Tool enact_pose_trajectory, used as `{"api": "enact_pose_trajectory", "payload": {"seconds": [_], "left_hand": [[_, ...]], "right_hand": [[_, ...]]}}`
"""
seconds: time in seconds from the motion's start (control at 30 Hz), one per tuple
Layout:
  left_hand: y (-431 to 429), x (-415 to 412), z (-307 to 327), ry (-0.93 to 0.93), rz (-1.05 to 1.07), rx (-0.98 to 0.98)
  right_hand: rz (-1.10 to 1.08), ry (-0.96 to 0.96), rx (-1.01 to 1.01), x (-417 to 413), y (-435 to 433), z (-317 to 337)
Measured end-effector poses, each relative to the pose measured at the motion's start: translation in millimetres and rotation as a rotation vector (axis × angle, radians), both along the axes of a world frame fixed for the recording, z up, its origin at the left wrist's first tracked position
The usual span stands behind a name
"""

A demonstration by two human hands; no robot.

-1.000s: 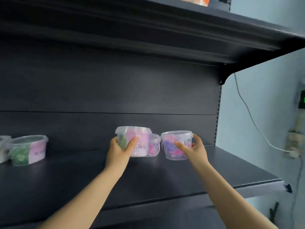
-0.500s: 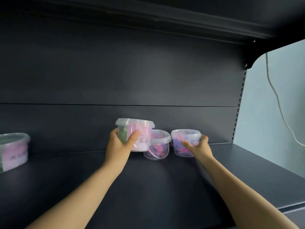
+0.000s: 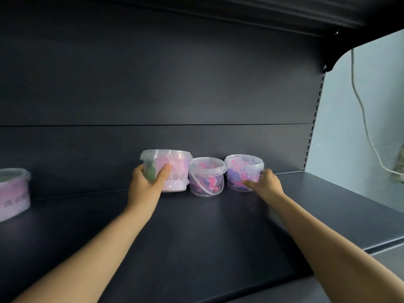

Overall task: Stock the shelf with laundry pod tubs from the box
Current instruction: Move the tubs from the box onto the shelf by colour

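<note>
Left hand (image 3: 145,184) is gripping the labelled tub (image 3: 169,171), right hand (image 3: 265,183) is clasping a small pod tub (image 3: 242,171) on the shelf (image 3: 196,237).

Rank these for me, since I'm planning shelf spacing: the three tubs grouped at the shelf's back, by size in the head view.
1. The labelled tub in the left hand: clearly largest.
2. The handled tub and the right tub in the right hand: they look alike, so tied.
</note>
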State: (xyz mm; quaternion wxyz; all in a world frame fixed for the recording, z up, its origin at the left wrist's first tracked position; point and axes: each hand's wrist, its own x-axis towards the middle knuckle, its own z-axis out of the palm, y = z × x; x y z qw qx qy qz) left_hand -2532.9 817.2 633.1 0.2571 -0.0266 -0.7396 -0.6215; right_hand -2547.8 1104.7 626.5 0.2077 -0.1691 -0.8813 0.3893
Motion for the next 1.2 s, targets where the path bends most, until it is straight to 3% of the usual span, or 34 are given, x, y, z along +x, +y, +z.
{"api": "enact_pose_trajectory", "payload": {"seconds": [0.3,0.5,0.7,0.97,1.1,1.2], "left_hand": [[-53,28,10,-0.013,-0.004,0.033],[-111,39,9,-0.013,0.042,0.050],[-167,38,4,0.014,0.082,-0.016],[-197,11,-11,-0.050,0.160,-0.097],[-213,-4,-19,-0.226,0.243,-0.301],[-225,-11,-26,-0.233,0.217,-0.351]], "right_hand": [[0.146,-0.064,0.200,68,-69,28],[0.399,0.031,0.118,74,-172,40],[0.558,0.137,-0.227,53,-285,35],[0.669,0.152,-0.495,18,-364,34],[0.680,0.133,-0.406,-5,-374,26],[0.708,0.095,-0.343,-14,-374,14]]}}
